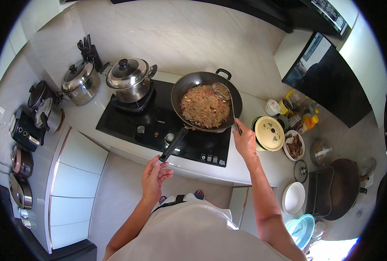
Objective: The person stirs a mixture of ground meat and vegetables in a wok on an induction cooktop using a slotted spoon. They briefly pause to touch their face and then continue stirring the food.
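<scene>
My right hand (244, 139) grips the handle of a metal ladle or skimmer (233, 107). Its head rests at the upper right of the bubbling brown food (205, 106) inside a dark wok (178, 89). The wok sits over the right burner of a black glass gas hob (193, 150). Its long black handle (174, 143) points down toward me. Just below the handle's end is my left hand (153, 177), fingers loosely bent and apart; whether a fingertip touches the handle is unclear. A small loop handle (224, 72) sticks out from the wok's far side.
A lidded steel pot (128, 80) stands on the left burner, another (81, 83) beside a knife block (91, 55). To the right are a cream lidded enamel pot (270, 133), a bowl of meat (294, 145), bottles (307, 123) and a white bowl (293, 198). A dark range hood panel (330, 84) juts overhead.
</scene>
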Motion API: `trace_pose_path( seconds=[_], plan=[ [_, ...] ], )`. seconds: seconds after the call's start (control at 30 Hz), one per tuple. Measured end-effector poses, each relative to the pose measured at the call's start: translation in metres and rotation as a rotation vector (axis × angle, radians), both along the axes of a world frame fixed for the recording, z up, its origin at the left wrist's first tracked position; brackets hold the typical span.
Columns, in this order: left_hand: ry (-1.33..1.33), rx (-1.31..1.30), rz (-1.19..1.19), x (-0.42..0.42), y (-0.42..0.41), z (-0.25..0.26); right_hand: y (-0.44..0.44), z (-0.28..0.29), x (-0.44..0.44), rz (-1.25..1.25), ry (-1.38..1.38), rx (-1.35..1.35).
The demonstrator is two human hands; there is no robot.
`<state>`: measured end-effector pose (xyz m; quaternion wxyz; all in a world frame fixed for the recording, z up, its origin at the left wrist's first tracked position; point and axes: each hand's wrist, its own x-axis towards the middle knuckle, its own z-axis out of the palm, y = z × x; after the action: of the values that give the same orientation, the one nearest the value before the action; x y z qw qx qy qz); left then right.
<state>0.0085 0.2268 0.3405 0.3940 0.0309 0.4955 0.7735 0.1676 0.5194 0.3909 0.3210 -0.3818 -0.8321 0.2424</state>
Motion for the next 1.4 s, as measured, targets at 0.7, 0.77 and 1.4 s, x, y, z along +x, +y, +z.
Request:
trace_pose_path(
  seconds=[0.7, 0.77, 1.4],
  plan=[
    [0.019, 0.001, -0.011, -0.003, 0.006, -0.001, 0.027, 0.0, -0.063, 0.143, 0.401, -1.051],
    [0.015, -0.001, -0.012, -0.003, 0.007, -0.001, 0.02, 0.008, -0.052, 0.186, 0.368, -1.093],
    [-0.036, -0.007, -0.028, -0.004, 0.005, 0.001, -0.03, 0.103, 0.091, 0.209, -0.42, -0.072]
  ],
)
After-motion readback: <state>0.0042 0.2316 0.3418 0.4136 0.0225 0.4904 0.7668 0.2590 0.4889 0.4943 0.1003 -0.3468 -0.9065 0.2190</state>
